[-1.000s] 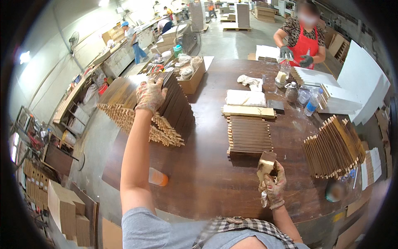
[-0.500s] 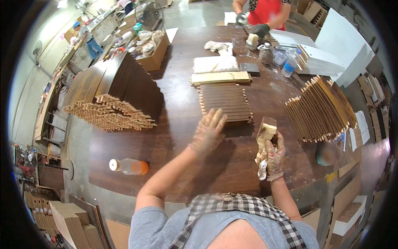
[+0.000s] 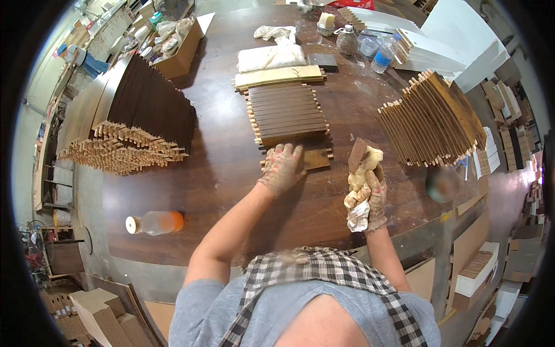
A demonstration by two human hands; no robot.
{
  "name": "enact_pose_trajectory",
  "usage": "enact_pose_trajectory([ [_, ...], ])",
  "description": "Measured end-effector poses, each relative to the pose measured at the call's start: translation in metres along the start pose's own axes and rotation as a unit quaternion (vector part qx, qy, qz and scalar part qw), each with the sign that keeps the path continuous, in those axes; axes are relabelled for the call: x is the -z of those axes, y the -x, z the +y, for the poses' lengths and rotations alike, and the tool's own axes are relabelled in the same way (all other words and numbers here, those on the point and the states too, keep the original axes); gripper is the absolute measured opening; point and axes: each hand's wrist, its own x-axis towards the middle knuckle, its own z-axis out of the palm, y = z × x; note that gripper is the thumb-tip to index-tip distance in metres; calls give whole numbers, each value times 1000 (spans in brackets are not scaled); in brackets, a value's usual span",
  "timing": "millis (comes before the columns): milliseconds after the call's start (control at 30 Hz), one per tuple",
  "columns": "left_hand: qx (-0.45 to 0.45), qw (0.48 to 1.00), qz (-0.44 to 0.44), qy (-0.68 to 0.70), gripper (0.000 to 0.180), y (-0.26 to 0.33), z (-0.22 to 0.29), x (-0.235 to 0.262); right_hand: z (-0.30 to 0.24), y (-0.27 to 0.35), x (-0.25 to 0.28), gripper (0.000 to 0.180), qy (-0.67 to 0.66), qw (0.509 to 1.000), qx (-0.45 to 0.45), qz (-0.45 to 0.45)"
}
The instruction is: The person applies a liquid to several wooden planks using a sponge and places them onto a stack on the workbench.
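My left hand [image 3: 281, 169], in a stained glove, lies flat on a dark brown wooden slat [image 3: 312, 158] on the brown table [image 3: 231, 179]. That slat lies just in front of a row of dark stained slats [image 3: 286, 114]. My right hand [image 3: 373, 196], also gloved, grips a stained yellow-white rag [image 3: 359, 185] wrapped around a small brown block, held upright a little to the right of the slat.
A big stack of tenoned slats [image 3: 136, 127] lies at the left, a fan of lighter slats [image 3: 433, 118] at the right. An orange plastic bottle [image 3: 156, 222] lies near the front edge. Pale boards [image 3: 277, 76], cloths, jars, bottles and a cardboard box [image 3: 179, 43] crowd the far side.
My left hand came back from the far left stack and now rests on a single slat in front of me. The view has tilted down. My right hand still holds the rag.
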Motion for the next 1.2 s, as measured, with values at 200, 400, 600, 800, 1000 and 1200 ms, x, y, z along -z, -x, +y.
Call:
enact_pose_trajectory([
  [200,69,960,75,260,81,39,-2,11,-25,7,17,42,101,994,29,-16],
  [400,191,816,101,537,76,95,-1,38,-43,16,-57,54,267,956,-39,-114],
  [600,241,600,63,760,56,121,17,72,-44,4,-88,53,366,904,-22,-218],
  [800,165,474,41,864,52,122,43,76,-41,-2,-114,52,460,855,-11,-238],
  [1000,87,507,95,852,53,121,57,62,-33,-3,-134,49,525,800,42,-286],
  [1200,47,393,27,918,51,131,44,47,-32,-5,-157,48,548,767,24,-332],
])
